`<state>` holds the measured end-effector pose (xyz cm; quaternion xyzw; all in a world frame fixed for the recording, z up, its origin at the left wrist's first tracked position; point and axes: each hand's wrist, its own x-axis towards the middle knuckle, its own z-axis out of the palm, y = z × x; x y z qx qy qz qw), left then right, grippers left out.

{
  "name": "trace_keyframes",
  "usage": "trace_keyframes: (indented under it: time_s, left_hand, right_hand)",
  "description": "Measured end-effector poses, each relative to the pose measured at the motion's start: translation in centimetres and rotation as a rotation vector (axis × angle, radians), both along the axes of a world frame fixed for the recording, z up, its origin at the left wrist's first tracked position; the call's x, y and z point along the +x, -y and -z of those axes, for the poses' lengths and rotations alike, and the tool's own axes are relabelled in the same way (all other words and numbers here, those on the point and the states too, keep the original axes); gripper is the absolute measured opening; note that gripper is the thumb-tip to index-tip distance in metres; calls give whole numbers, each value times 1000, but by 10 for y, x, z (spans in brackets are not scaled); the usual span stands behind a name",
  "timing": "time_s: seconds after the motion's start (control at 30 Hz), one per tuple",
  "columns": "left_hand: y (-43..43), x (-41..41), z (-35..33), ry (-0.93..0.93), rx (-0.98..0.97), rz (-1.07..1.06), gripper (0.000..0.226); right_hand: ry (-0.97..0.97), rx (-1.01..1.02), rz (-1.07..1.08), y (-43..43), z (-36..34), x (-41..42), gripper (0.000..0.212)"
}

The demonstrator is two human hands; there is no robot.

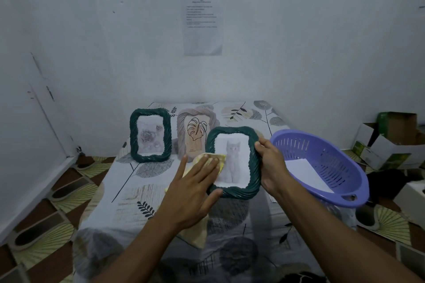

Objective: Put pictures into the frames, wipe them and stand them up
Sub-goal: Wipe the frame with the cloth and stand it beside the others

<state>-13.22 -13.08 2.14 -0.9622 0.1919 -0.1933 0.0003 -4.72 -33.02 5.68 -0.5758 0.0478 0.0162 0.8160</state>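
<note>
Leaf-patterned bedsheet point(142, 190) below, my right hand point(272, 163) clamps the dark green cat-picture frame point(233, 163) upright; my left hand point(195, 187) presses the yellow cloth point(217, 159) flat, fingers spread. Pushing hard could twist the frame loose, I judge.

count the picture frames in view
3: a green frame standing at back left, a beige frame standing beside it, and a green cat-picture frame held in the hands. None seem hidden.
</note>
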Motion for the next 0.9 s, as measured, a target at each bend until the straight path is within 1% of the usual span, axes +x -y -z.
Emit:
trace_keyframes:
  time_s: [0.1, 0.2, 0.3, 0.43, 0.57, 0.67, 0.77, 0.8, 0.83, 0.9]
  left_hand:
    - [2, 6, -8, 19, -54, -34, 68]
    - [1, -5, 1, 26, -87, 25, 62]
    - [1, -12, 14, 22, -103, 37, 59]
    - [2, 0, 4, -7, -111, -51, 67]
    - [0, 20, -12, -26, -97, -93, 73]
    - [7, 20, -14, -65, -137, -7, 71]
    - [17, 4, 2, -59, -65, 183, 69]
    - [19, -1, 7, -45, -45, 214, 69]
    - [19, -3, 9, -31, -28, 212, 69]
    - [18, 1, 4, -14, -11, 143, 70]
  right_hand:
    - [5, -19, -25, -8, -1, -4, 24]
    - [42, -24, 39, -3, -14, 6, 20]
    - [80, -69, 29, -1, -19, 9, 18]
    - [79, -82, -49, -9, -8, -1, 21]
    - [42, -68, -80, -17, 2, -8, 24]
    - [35, -42, -54, -16, -1, -5, 25]
    - [50, -37, -11, -5, -9, 2, 20]
    - [53, -36, 3, -2, -11, 4, 19]
    - [55, -36, 12, 1, -12, 5, 19]
    - [57, -36, 3, 2, -8, 3, 21]
